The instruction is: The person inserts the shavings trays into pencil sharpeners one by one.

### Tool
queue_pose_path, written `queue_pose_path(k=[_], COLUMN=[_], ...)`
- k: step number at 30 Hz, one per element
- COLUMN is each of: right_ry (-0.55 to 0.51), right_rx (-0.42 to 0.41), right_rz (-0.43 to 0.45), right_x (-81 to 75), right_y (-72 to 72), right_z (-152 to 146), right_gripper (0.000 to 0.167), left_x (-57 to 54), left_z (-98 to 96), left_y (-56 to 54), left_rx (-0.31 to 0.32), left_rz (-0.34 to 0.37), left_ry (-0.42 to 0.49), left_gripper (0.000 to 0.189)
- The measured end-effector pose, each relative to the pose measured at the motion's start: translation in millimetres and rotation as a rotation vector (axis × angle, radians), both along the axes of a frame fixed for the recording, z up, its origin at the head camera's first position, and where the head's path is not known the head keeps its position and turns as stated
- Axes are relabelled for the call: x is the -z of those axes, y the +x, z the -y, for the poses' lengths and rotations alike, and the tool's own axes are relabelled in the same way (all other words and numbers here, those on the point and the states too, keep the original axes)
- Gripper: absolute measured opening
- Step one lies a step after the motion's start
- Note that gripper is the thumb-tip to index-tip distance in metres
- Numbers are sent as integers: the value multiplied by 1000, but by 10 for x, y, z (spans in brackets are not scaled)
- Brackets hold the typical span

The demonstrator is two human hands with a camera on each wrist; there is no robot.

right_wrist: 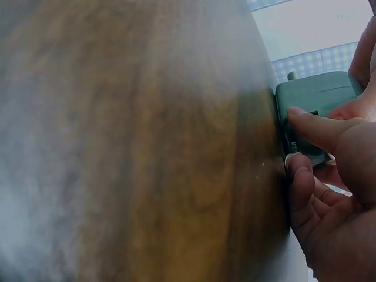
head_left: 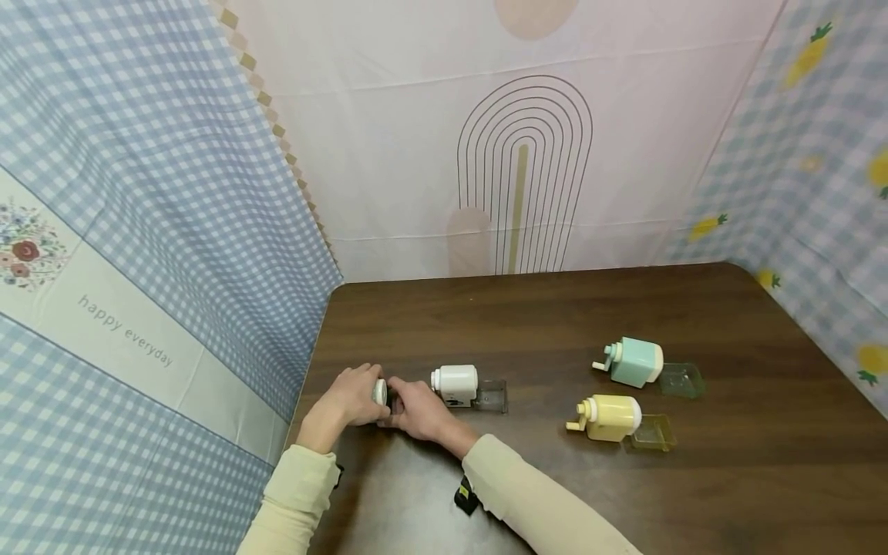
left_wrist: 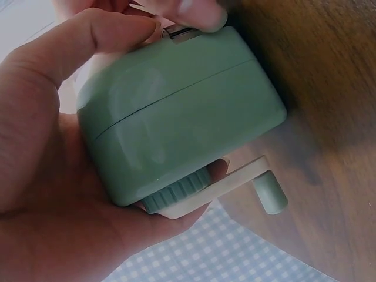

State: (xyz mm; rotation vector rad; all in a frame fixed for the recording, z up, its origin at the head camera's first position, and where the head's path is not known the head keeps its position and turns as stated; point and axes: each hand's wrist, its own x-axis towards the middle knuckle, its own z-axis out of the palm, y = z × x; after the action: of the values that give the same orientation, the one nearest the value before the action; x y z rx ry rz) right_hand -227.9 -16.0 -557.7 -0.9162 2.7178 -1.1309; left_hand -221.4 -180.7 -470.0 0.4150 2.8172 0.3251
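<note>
At the table's left side, my left hand [head_left: 350, 393] grips a green hand-crank pencil sharpener [left_wrist: 182, 111], its palm and fingers wrapped around the body. The cream crank arm [left_wrist: 217, 188] with its green knob sticks out from one end, beside a ribbed green collar [left_wrist: 177, 189]. My right hand [head_left: 419, 408] meets the sharpener from the other side. In the right wrist view, one fingertip [right_wrist: 298, 113] lies on the green body beside a dark opening, and the other fingers curl at its lower edge. The head view shows only a small pale part of this sharpener between the hands.
Just right of my right hand lies a white sharpener [head_left: 458, 381] with its clear drawer [head_left: 491, 396] out. Farther right are a mint sharpener [head_left: 637, 362] and a yellow one [head_left: 610, 418], each beside a see-through drawer. Curtains line the brown table's [head_left: 541, 308] back and sides.
</note>
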Motion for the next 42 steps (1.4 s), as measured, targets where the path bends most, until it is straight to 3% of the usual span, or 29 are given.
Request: queue_pose_path(k=[22, 30, 37, 42], right_ry=[50, 77, 100, 110], right_rx=[35, 39, 44, 31], right_rz=[-38, -67, -87, -33], right_x=[-52, -31, -39, -55], right_y=[4, 13, 35, 69], right_z=[35, 44, 55, 23], right_gripper=[50, 54, 53, 69], left_x=[-7, 8, 24, 23], left_z=[-15, -7, -18, -25], left_y=[9, 31, 38, 45], left_rx=[-23, -20, -45, -64], left_rz=[-2, -27, -38, -22], left_ry=[8, 13, 3, 4], left_gripper=[72, 56, 56, 59])
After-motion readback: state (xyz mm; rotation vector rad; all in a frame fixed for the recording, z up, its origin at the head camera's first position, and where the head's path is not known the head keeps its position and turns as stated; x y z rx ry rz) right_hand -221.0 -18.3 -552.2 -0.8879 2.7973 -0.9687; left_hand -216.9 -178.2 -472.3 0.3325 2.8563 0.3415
